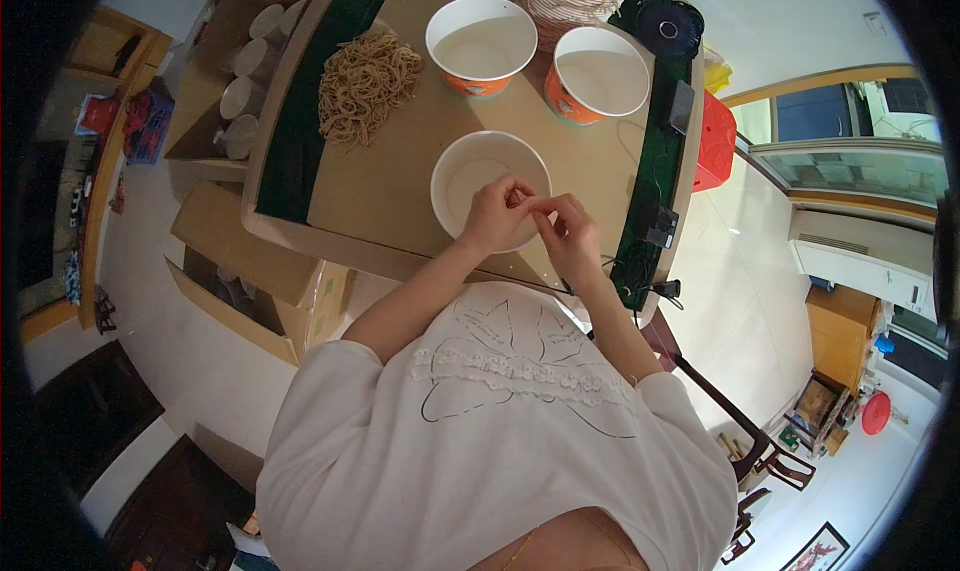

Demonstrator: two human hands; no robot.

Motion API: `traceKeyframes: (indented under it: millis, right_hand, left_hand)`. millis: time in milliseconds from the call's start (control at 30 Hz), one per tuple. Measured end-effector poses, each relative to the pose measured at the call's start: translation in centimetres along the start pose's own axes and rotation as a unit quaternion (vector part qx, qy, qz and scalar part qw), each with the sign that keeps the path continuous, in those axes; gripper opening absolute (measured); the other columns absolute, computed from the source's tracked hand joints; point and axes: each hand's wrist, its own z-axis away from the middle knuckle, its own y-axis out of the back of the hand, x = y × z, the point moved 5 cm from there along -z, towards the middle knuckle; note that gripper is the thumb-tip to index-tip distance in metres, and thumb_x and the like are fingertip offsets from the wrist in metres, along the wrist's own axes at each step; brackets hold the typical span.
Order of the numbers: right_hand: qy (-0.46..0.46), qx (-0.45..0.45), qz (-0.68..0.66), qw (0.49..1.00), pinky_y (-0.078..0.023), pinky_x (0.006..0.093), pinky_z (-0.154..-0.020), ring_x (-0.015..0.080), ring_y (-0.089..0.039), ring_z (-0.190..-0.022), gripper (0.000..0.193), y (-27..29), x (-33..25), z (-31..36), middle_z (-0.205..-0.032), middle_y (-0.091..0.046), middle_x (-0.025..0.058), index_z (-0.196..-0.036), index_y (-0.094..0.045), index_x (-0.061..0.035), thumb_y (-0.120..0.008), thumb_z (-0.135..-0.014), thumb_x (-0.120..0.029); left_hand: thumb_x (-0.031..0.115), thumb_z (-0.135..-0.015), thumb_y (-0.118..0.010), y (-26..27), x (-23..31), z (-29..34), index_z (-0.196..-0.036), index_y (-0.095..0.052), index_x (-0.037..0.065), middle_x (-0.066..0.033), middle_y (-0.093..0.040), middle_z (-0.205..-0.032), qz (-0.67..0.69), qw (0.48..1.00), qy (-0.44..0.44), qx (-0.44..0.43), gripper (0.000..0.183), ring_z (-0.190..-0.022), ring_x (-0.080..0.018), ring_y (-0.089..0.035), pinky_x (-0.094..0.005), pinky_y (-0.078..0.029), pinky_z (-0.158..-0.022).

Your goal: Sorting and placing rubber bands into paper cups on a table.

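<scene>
A white paper tub (pixel 452 176) stands near the table's front edge, its round mouth facing up. Over its near right rim my left hand (pixel 497 214) and my right hand (pixel 572 239) meet at the fingertips. Thumbs and forefingers of both are pinched together; whatever lies between them is too small to make out. Farther back stand two more paper tubs with orange printed sides, one (pixel 482 51) behind the near tub and one (pixel 600 71) to its right. At the far left of the board lies a tangled heap of thin brown strands (pixel 368 86).
A brown board (pixel 400 206) covers most of the green-topped table. A tall ribbed white-and-orange stack (pixel 575 1) and a dark round coil (pixel 668 28) are at the back. Black adapters and cables (pixel 660 226) line the right edge. Cardboard boxes (pixel 250 246) stand left; a red stool (pixel 714 143) stands right.
</scene>
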Motion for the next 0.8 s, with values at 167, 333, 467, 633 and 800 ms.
traceKeyframes:
  millis: [167, 333, 467, 633, 800]
  right_hand:
    - [0.013, -0.074, -0.025, 0.997, -0.041, 0.0254, -0.048, 0.0133, -0.048, -0.05, 0.009, 0.1, 0.7, 0.8, -0.078, -0.058, 0.0076, -0.086, -0.06, -0.0029, -0.065, -0.079, -0.006]
    - [-0.077, -0.017, 0.002, 0.997, -0.043, 0.0271, -0.052, 0.016, -0.049, -0.053, 0.015, 1.4, 2.1, 0.0, -0.081, -0.058, 0.0074, -0.092, -0.06, -0.005, -0.066, -0.078, -0.007]
    - [-0.056, -0.048, 0.046, 0.996, -0.045, 0.0296, -0.055, 0.0185, -0.054, -0.059, 0.017, 0.9, 1.2, -0.2, -0.081, -0.057, 0.0079, -0.092, -0.06, -0.0061, -0.066, -0.076, -0.007]
    - [-0.046, -0.063, 0.089, 0.993, -0.047, 0.0318, -0.06, 0.0222, -0.06, -0.071, 0.012, 0.1, 2.2, -0.4, -0.079, -0.057, 0.009, -0.085, -0.062, -0.0054, -0.067, -0.075, -0.009]
    - [-0.055, -0.056, 0.049, 0.996, -0.047, 0.0315, -0.059, 0.022, -0.058, -0.067, 0.009, 0.6, 2.0, -0.5, -0.079, -0.057, 0.0092, -0.082, -0.062, -0.004, -0.066, -0.076, -0.009]
  left_hand:
    - [0.01, -0.079, -0.066, 0.2, -0.9, 0.2, -0.085, -0.062, 0.003, 0.0, -0.061, -0.07, 0.058, 0.997, 0.044, -0.028, 0.01, -0.061, -0.0047, -0.052, -0.0216, -0.043, -0.055]
    - [0.011, -0.081, -0.065, 0.5, -1.2, 0.2, -0.083, -0.062, 0.004, 0.004, -0.057, -0.067, 0.042, 0.999, 0.023, -0.008, 0.008, -0.058, -0.0027, -0.047, -0.0194, -0.039, -0.052]
    - [0.008, -0.078, -0.065, 0.4, -1.5, 0.2, -0.079, -0.061, 0.002, 0.0002, -0.058, -0.063, 0.068, 0.997, 0.035, -0.001, 0.007, -0.055, -0.0054, -0.05, -0.0218, -0.041, -0.051]
    - [0.009, -0.077, -0.066, 0.5, -0.6, 0.3, -0.088, -0.058, 0.003, -0.0016, -0.059, -0.069, 0.146, 0.987, 0.074, -0.002, 0.015, -0.058, -0.0079, -0.053, -0.0241, -0.044, -0.052]
    - [0.01, -0.078, -0.066, 1.6, 2.7, 0.9, -0.093, -0.059, 0.006, -0.0037, -0.058, -0.077, -0.069, 0.992, -0.103, -0.013, 0.017, -0.063, -0.012, -0.056, -0.0263, -0.046, -0.056]
